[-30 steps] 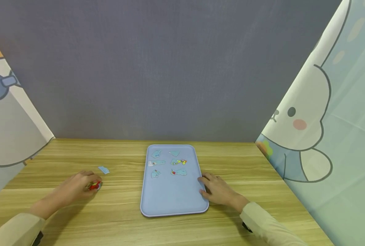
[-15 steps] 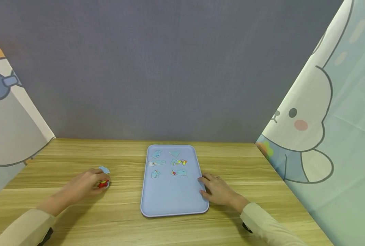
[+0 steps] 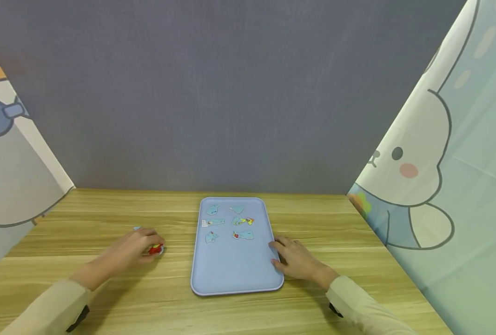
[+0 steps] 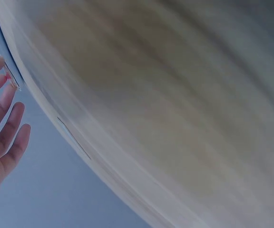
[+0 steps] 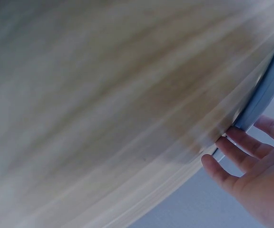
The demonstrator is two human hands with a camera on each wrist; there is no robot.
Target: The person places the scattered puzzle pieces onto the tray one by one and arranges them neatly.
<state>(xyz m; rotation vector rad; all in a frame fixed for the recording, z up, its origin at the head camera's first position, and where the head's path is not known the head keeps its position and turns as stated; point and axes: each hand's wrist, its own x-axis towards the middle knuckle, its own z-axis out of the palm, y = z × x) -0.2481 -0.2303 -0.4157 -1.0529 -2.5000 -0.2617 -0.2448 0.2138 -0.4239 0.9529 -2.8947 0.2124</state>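
My left hand (image 3: 132, 249) pinches a small red and green puzzle piece (image 3: 156, 249) between thumb and fingertips, low over the table left of the tray. In the left wrist view that piece (image 4: 11, 78) appears thin and nearly edge-on. Just behind the hand lies a light-blue piece (image 3: 136, 228), mostly covered by it. My right hand (image 3: 298, 259) rests at the right side of the pale blue tray (image 3: 235, 274), its fingertips touching the rim. In the right wrist view the right hand's fingers (image 5: 239, 154) look extended and relaxed. Several irregular light-blue pieces (image 3: 243, 235) lie flat in the tray's far half.
The wood-grain table (image 3: 168, 302) extends around the tray. A dark grey panel (image 3: 214, 93) stands behind it. Cartoon-printed sheets flank the table, with a white rabbit (image 3: 406, 153) on the right one.
My left hand has moved right toward the tray, carrying the red and green puzzle piece, and now covers most of the loose light-blue piece. The right hand and the tray stay put.
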